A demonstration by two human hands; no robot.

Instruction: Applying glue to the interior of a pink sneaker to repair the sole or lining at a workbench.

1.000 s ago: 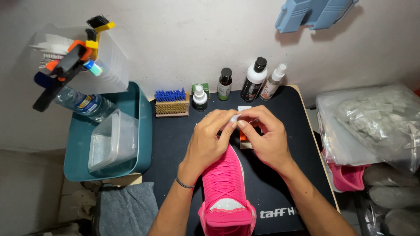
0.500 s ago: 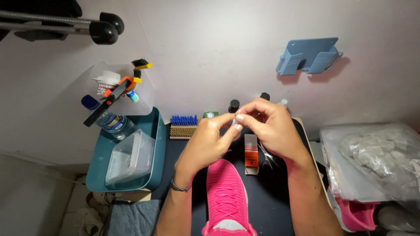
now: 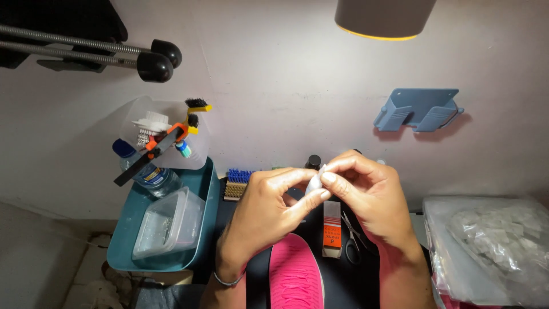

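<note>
My left hand (image 3: pixel 269 212) and my right hand (image 3: pixel 369 197) meet above a black mat (image 3: pixel 349 283). Between their fingertips they pinch a small white piece (image 3: pixel 315 182), both hands closed on it. A bright pink shoe (image 3: pixel 294 274) lies on the mat just below my hands, toe pointing away from me. A small white and orange box (image 3: pixel 331 228) lies on the mat beside the shoe, under my right hand. Small scissors (image 3: pixel 351 237) lie next to the box.
A teal tray (image 3: pixel 128 234) on the left holds a clear plastic tub (image 3: pixel 166 229), a water bottle (image 3: pixel 146 171) and a container of brushes (image 3: pixel 166 137). A blue-bristled brush (image 3: pixel 237 183) and dark bottles (image 3: pixel 313 162) stand at the back. Clear bags (image 3: pixel 486 246) lie at right.
The view has tilted up toward the wall, so a lamp and a grey wall holder show. My hands have lifted higher with the white piece, hiding most bottles behind them.
</note>
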